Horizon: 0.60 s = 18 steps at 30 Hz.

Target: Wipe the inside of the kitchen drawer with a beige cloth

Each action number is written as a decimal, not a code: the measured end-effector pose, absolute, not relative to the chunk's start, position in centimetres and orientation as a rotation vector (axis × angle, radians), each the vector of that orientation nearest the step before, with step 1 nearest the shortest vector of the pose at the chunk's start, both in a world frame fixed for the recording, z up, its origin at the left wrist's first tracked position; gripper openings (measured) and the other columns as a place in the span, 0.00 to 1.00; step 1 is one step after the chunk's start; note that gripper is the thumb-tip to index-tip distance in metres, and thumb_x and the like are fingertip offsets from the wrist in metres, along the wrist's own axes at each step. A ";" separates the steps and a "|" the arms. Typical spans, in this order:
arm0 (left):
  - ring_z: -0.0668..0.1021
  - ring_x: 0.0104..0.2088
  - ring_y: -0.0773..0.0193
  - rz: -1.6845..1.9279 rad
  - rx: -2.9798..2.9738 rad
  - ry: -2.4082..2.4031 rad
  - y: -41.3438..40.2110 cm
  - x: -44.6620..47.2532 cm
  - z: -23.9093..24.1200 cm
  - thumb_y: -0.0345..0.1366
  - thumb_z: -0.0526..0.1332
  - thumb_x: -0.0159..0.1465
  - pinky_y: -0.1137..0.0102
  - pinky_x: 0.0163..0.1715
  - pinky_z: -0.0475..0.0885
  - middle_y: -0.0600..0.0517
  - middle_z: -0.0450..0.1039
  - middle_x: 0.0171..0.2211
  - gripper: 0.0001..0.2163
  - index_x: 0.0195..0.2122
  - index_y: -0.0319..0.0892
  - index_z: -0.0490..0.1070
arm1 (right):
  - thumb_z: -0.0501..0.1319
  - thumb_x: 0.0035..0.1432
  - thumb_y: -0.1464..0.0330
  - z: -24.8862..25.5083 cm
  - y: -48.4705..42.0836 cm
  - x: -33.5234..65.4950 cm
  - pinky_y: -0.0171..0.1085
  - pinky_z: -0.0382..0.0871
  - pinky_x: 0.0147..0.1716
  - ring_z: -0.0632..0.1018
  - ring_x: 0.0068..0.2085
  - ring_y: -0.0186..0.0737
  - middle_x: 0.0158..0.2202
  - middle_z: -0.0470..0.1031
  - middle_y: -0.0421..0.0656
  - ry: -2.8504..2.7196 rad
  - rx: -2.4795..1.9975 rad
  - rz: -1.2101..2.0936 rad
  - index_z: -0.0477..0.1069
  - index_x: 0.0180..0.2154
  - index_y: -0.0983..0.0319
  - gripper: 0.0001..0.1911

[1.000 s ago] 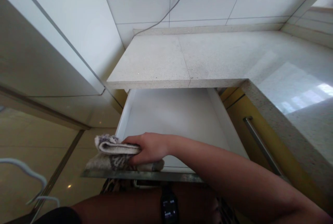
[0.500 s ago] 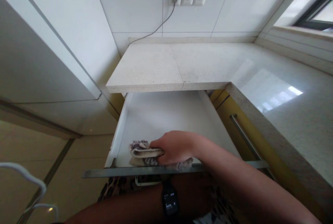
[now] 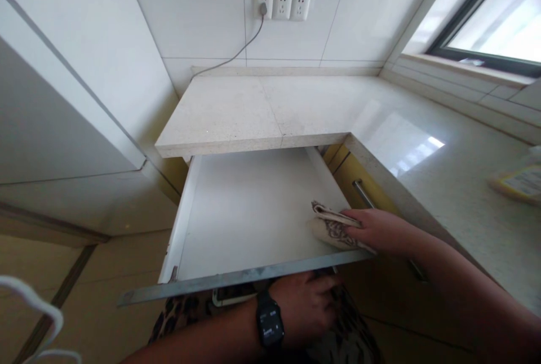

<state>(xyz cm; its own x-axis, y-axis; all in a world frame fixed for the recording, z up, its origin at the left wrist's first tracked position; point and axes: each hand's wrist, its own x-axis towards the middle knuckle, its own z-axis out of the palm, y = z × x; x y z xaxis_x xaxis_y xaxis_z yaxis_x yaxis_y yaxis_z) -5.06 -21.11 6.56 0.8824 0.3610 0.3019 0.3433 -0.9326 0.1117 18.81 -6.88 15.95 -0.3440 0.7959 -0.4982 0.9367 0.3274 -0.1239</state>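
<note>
A folded cloth [image 3: 336, 229], cream with a brown pattern, is pressed into the front right corner of the pulled-out white drawer [image 3: 245, 206]. My right hand [image 3: 378, 231] grips it over the drawer's right side, thumb on top of the folds. Below the drawer's grey front edge [image 3: 262, 274], in shade, my left hand [image 3: 304, 305] rests near my patterned clothing. Its fingers are loosely apart and hold nothing that I can see. A black watch [image 3: 269, 319] sits on that wrist.
A pale stone countertop [image 3: 236, 110] overhangs the drawer and runs along the right. A packet [image 3: 522, 181] lies on its right part. One cord [image 3: 230, 60] is plugged into the wall sockets [image 3: 282, 4]. A metal handle [image 3: 363, 194] juts out at the right.
My right hand has moved the cloth from the drawer's front left to its front right corner. My left hand has come into clearer view below the drawer. The view has shifted slightly right.
</note>
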 end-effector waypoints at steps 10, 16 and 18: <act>0.62 0.69 0.53 0.436 3.015 0.611 -21.5 -5.0 6.7 0.32 0.58 0.73 0.62 0.49 0.69 0.50 0.80 0.41 0.10 0.35 0.41 0.75 | 0.57 0.65 0.59 17.2 -9.9 19.8 0.46 0.66 0.52 0.73 0.55 0.53 0.55 0.69 0.47 2.336 1.832 0.105 0.53 0.72 0.46 0.35; 0.63 0.69 0.53 0.492 3.018 0.612 -21.4 -4.9 6.1 0.32 0.58 0.73 0.62 0.46 0.69 0.49 0.80 0.42 0.09 0.36 0.40 0.75 | 0.55 0.67 0.59 14.6 -6.9 20.3 0.45 0.67 0.49 0.76 0.51 0.51 0.55 0.68 0.53 2.154 1.775 -0.168 0.52 0.72 0.50 0.35; 0.63 0.69 0.53 0.494 3.015 0.603 -21.3 -5.0 6.1 0.32 0.58 0.73 0.62 0.47 0.70 0.49 0.80 0.43 0.08 0.36 0.40 0.75 | 0.56 0.65 0.64 13.5 -4.9 20.4 0.43 0.68 0.48 0.77 0.47 0.48 0.54 0.69 0.56 2.148 1.769 -0.206 0.51 0.73 0.58 0.37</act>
